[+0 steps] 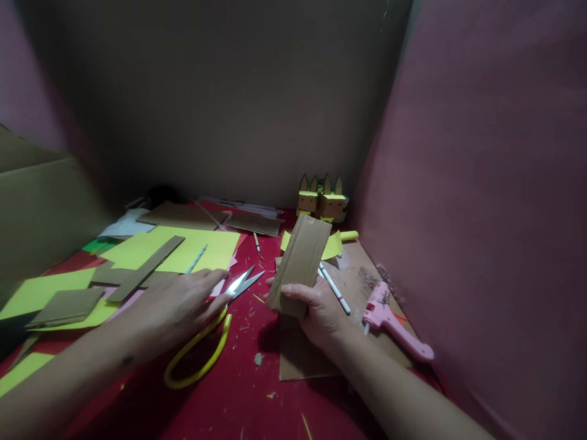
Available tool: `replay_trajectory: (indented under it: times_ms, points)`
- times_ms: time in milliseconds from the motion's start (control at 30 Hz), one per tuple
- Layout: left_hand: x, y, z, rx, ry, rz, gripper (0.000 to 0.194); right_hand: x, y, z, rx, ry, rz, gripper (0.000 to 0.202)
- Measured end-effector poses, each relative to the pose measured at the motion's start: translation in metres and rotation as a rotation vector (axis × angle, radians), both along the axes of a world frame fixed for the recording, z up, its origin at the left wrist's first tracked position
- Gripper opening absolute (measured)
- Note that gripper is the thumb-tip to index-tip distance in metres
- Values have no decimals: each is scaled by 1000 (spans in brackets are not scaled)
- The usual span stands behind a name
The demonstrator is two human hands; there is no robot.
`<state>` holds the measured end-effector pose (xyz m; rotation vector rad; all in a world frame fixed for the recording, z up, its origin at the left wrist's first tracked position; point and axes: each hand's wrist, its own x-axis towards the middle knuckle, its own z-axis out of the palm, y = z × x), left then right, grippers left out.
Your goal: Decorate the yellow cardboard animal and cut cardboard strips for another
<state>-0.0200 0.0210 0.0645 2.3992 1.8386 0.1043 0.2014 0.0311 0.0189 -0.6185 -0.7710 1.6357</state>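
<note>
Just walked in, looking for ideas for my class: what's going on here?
Someone's right hand holds a piece of cardboard. The left hand is at the open yellow-handled scissors; whether it grips them is unclear. A pink glue gun lies to the right, yellow paper to the left.

A red-covered table (257, 406) has pale scraps (258, 359) scattered toward six o'clock. Overlapping yellow paper (140, 249) and cardboard pieces (76, 305) spread from nine to eleven; a thin tool (257, 242) lies at twelve, two small boxlike figures (334, 209) stand at one, and a brown board (356, 287) lies at three.
</note>
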Motion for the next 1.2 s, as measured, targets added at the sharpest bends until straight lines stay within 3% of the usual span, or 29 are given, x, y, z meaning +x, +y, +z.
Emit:
replay_trajectory:
  times_ms: [100, 200, 367, 467, 667, 867, 1067, 1200]
  points:
    - [27, 7, 18, -19, -419, 0, 51, 1, -4, 1, 27, -25, 147, 42]
    - [50, 15, 25, -127, -782, -21, 49, 0, -6, 2, 66, -27, 212, 46]
    - [62, 17, 16, -246, -1204, 8, 21, -2, -10, 1, -37, -63, 342, 52]
    - [60, 16, 6, -272, -1346, 31, 19, -2, -12, 0, -96, -42, 432, 45]
    - [55, 17, -9, -298, -1415, 39, 20, -1, -8, -10, -121, -14, 492, 42]
    - [54, 16, -6, -260, -1385, 69, 18, 0, -5, -15, -100, -11, 533, 43]
    - [56, 10, -5, -422, -1402, 20, 22, 1, -7, -13, -79, 1, 567, 39]
    - [56, 9, -10, -429, -1411, 7, 24, 1, -8, -12, -86, 1, 558, 40]
